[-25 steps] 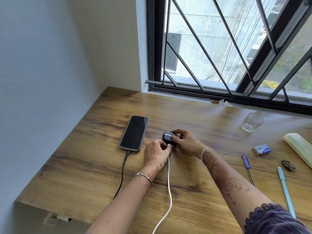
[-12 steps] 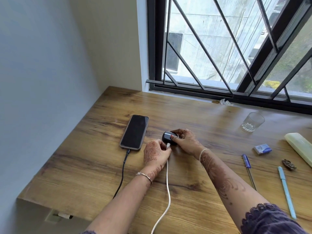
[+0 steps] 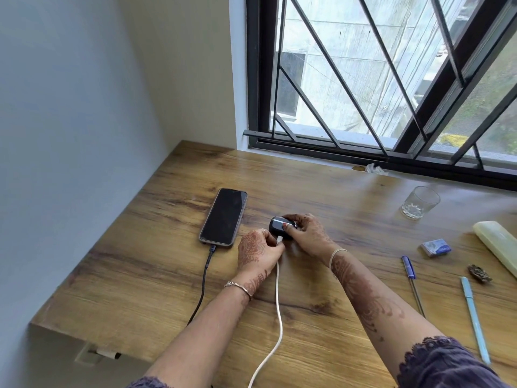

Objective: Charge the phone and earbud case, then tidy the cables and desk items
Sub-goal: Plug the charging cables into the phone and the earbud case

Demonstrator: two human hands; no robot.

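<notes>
The earbud case lies on the desk just right of the phone, which has the black cable in its near end. The plug of the white cable meets the near side of the case and points away from the person. The left hand pinches this plug; the right hand curls its grip over the case from the right. If the plug sits fully in, I cannot tell.
</notes>
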